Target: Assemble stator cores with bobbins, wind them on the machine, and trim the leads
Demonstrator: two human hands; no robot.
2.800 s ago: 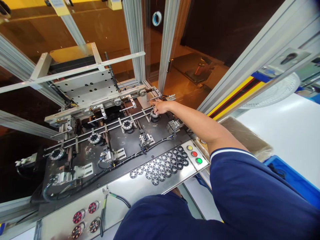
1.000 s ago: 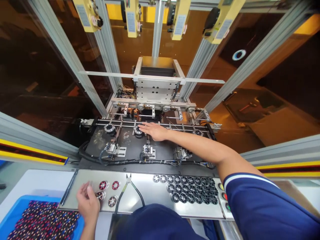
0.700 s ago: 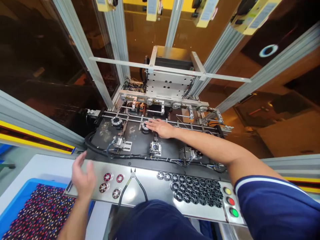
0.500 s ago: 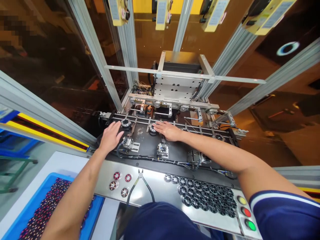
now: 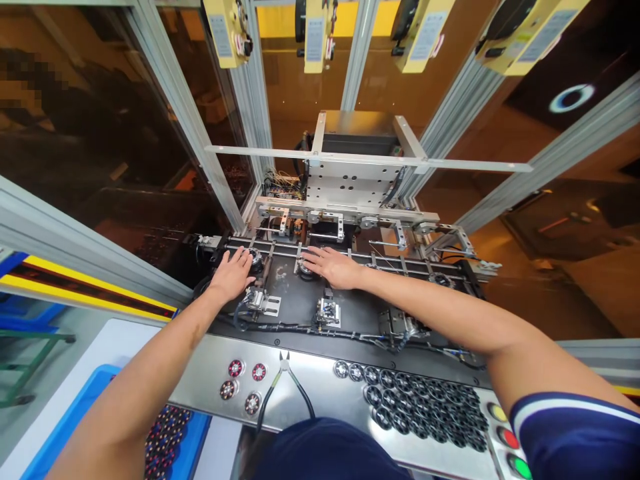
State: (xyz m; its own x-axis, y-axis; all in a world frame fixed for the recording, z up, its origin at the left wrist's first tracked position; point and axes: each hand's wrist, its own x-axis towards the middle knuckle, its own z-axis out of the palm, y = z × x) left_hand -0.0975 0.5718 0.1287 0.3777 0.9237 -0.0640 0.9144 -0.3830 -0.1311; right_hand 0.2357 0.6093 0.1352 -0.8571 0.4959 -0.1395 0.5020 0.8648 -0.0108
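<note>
Both my arms reach into the machine over its black deck [image 5: 293, 300]. My left hand [image 5: 231, 273] rests at the leftmost round fixture [image 5: 256, 259] on the two rails, with its fingers apart and the fingertips on the round part there. My right hand [image 5: 334, 266] lies flat, fingers spread, over the second round fixture [image 5: 303, 269], which it mostly hides. Whether either hand grips a part I cannot make out.
A steel shelf [image 5: 320, 400] in front carries several black round parts [image 5: 420, 403], several red wound parts [image 5: 243, 385], side cutters [image 5: 280, 387] and yellow, red and green buttons [image 5: 509, 437]. A blue bin [image 5: 173, 440] of wound parts sits lower left. Aluminium posts and amber panels enclose the machine.
My left hand left the steel shelf and went up to the leftmost fixture. My right hand earlier moved from the far right fixture to the second one and has stayed there.
</note>
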